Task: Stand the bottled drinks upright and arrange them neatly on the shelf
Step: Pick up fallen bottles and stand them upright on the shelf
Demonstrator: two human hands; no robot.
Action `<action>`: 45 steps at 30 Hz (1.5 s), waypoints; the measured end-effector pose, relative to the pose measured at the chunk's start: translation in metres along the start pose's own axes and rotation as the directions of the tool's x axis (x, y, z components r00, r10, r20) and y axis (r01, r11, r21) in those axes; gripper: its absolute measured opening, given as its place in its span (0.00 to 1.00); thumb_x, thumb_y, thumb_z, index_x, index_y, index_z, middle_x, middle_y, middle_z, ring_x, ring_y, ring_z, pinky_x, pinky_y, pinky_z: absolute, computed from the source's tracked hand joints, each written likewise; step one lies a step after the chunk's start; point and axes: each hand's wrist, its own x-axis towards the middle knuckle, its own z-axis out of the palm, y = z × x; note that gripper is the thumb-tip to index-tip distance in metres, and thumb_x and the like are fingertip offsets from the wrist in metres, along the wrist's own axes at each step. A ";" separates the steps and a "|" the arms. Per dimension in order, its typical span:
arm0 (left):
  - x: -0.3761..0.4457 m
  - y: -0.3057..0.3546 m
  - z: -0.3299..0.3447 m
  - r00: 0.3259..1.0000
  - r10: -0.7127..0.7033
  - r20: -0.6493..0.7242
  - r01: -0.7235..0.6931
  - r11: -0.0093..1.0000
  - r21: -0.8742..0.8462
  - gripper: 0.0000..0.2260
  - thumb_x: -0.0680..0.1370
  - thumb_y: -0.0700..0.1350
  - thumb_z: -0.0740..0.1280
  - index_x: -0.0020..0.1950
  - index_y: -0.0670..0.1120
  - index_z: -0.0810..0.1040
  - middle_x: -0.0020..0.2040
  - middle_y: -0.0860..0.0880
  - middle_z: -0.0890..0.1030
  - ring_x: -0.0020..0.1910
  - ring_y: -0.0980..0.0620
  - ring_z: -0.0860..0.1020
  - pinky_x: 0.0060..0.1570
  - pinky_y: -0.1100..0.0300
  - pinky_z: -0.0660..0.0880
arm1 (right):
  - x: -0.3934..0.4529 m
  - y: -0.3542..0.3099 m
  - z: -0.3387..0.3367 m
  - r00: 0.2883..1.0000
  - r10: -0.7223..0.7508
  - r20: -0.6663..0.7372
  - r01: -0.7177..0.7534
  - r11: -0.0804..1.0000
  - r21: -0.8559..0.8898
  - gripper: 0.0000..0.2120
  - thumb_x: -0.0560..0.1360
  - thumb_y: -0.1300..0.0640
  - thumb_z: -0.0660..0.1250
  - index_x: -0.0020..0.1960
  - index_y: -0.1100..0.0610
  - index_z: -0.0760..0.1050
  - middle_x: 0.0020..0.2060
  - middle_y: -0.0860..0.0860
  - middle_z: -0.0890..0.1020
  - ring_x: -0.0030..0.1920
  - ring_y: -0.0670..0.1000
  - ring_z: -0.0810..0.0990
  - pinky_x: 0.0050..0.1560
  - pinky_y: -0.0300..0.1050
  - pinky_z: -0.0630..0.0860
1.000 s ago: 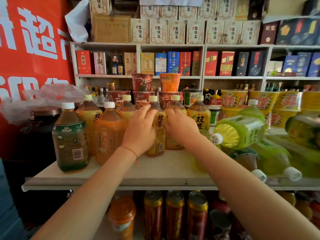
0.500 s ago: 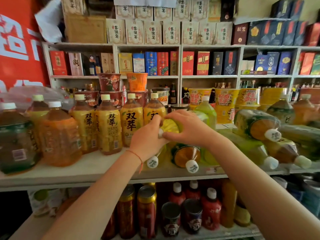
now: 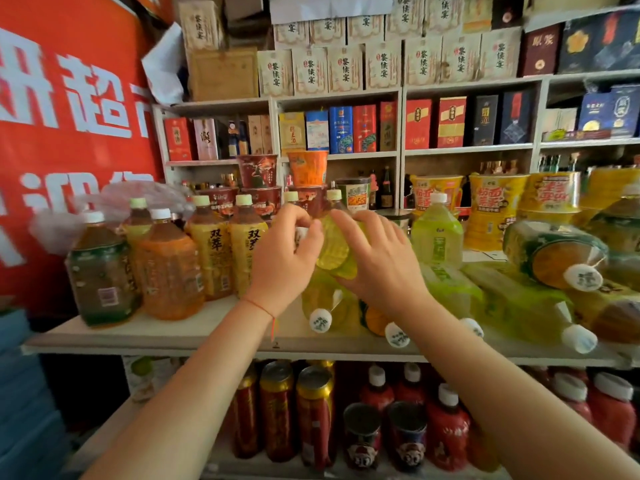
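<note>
At the middle of the shelf [image 3: 194, 336], both hands curl round a tilted yellow-green bottle [image 3: 334, 249], the left hand [image 3: 282, 261] gripping its cap end at nine o'clock, the right hand [image 3: 377, 261] its body at three o'clock, above fallen bottles [image 3: 320, 308].

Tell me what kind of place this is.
Most likely a small grocery or convenience shop: bottled drinks stocked on an open shelf, stacked instant noodle cups behind them, and rows of boxed liquor on wall shelving.
</note>
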 end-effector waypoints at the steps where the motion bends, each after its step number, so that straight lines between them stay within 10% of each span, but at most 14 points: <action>1: 0.001 0.002 -0.010 0.999 0.020 -0.025 -0.020 1.000 0.017 0.09 0.82 0.50 0.61 0.48 0.45 0.71 0.32 0.55 0.70 0.27 0.56 0.70 0.26 0.66 0.63 | 0.005 -0.007 0.001 0.999 -0.017 -0.035 0.017 1.000 0.000 0.48 0.61 0.44 0.82 0.74 0.55 0.63 0.61 0.60 0.77 0.59 0.62 0.78 0.57 0.58 0.76; 6: 0.011 -0.003 -0.067 0.996 0.037 -0.078 -0.031 0.997 0.070 0.09 0.82 0.51 0.63 0.49 0.46 0.73 0.35 0.56 0.73 0.31 0.57 0.73 0.29 0.68 0.66 | 0.039 -0.051 0.009 0.986 -0.038 -0.165 0.057 0.992 0.109 0.45 0.63 0.45 0.81 0.73 0.56 0.65 0.59 0.60 0.77 0.56 0.61 0.78 0.52 0.55 0.78; 13: 0.012 -0.049 -0.125 0.994 -0.044 -0.101 0.059 0.986 0.158 0.09 0.81 0.52 0.66 0.47 0.47 0.75 0.35 0.57 0.76 0.38 0.58 0.77 0.31 0.66 0.69 | 0.061 -0.130 0.042 1.000 0.013 -0.009 -0.009 0.940 0.341 0.41 0.68 0.38 0.74 0.74 0.48 0.59 0.56 0.54 0.74 0.47 0.58 0.80 0.33 0.46 0.75; 23: 0.007 -0.111 -0.145 0.976 -0.206 -0.069 0.217 0.942 0.257 0.11 0.79 0.56 0.68 0.54 0.50 0.77 0.45 0.54 0.77 0.44 0.52 0.77 0.39 0.59 0.73 | 0.072 -0.188 0.090 0.960 0.168 0.224 -0.263 0.817 0.513 0.42 0.67 0.37 0.73 0.75 0.48 0.59 0.68 0.49 0.71 0.57 0.53 0.80 0.44 0.49 0.80; 29: 0.016 -0.143 -0.123 0.972 -0.230 0.049 0.221 0.964 0.148 0.21 0.82 0.54 0.63 0.72 0.46 0.68 0.64 0.46 0.76 0.64 0.47 0.75 0.64 0.50 0.74 | 0.082 -0.192 0.109 0.905 0.315 0.288 -0.420 0.774 0.474 0.42 0.68 0.40 0.75 0.75 0.50 0.59 0.68 0.50 0.71 0.56 0.53 0.79 0.42 0.45 0.76; 40: 0.020 -0.142 -0.093 0.951 -0.292 0.098 0.292 0.956 0.013 0.21 0.83 0.54 0.62 0.73 0.46 0.68 0.57 0.52 0.77 0.56 0.50 0.78 0.50 0.57 0.74 | 0.079 -0.177 0.102 0.826 0.364 0.431 -0.544 0.716 0.437 0.44 0.70 0.42 0.75 0.76 0.49 0.55 0.69 0.53 0.72 0.62 0.53 0.77 0.55 0.53 0.80; 45: 0.003 -0.129 -0.093 0.963 0.218 -0.158 -0.124 0.880 0.459 0.22 0.78 0.42 0.65 0.72 0.41 0.69 0.65 0.41 0.75 0.68 0.41 0.72 0.71 0.42 0.67 | 0.071 -0.144 0.059 0.745 0.187 0.640 -0.325 0.940 0.104 0.55 0.68 0.30 0.70 0.81 0.49 0.44 0.78 0.54 0.60 0.75 0.58 0.64 0.74 0.59 0.63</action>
